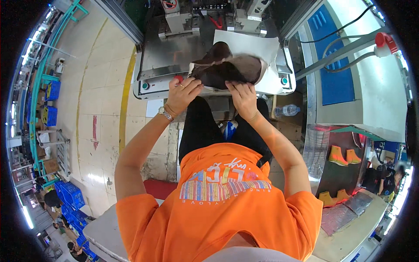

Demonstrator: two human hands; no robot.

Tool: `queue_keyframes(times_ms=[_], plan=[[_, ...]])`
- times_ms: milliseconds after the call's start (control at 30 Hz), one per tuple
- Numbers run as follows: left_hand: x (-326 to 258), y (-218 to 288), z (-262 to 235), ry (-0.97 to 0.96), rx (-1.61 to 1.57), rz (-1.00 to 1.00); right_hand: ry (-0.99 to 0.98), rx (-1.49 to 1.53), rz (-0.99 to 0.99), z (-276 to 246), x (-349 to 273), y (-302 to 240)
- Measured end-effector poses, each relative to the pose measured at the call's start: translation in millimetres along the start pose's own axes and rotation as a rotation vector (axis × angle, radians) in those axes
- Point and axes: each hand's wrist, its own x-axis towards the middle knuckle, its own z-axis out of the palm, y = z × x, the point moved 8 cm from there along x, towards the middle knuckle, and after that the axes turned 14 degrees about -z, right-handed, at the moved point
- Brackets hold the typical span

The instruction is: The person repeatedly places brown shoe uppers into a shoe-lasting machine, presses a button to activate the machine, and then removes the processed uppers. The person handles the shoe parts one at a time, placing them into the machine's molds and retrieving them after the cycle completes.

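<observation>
Steel machine table, hands gripping dark shoe upper

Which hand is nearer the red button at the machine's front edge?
Left. The left hand sits right against the red button, gripping the dark shoe upper; the right hand holds the upper's other side, farther away.

Matt brown cloth shoe upper, prob. suede; brushed-metal bench.
</observation>
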Motion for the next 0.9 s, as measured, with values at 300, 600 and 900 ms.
queue_keyframes(times_ms=[300,600,900], plan=[[9.9,-0.5,-3.9,0.005,-0.036,-0.039,-0.113,-0.122,0.068,17.2,21.9,-0.8],[31.3,-20.9,-6.2,-0.028,-0.094,-0.120,-0.354,-0.145,-0.082,37.3,66.6,-12.3],[137.1,-20.5,-31.8,-0.449,-0.213,0.042,-0.401,0.350,-0.201,-23.7,150.0,40.3]])
